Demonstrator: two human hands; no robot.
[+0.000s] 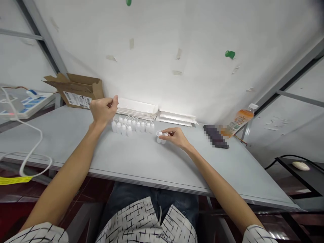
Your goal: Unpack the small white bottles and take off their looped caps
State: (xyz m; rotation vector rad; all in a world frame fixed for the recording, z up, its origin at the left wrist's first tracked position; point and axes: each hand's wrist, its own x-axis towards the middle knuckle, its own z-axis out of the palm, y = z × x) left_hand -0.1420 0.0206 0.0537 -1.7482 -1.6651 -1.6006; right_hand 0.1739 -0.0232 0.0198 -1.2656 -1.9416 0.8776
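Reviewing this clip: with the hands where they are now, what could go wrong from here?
1. The left hand hangs with its fingers pinched just above the left end of the small white containers, which stand packed close together. A careless brush there might topple several at once.
2. The right hand pinches small white pieces low over the smooth table. If the grip slips, one could roll away.
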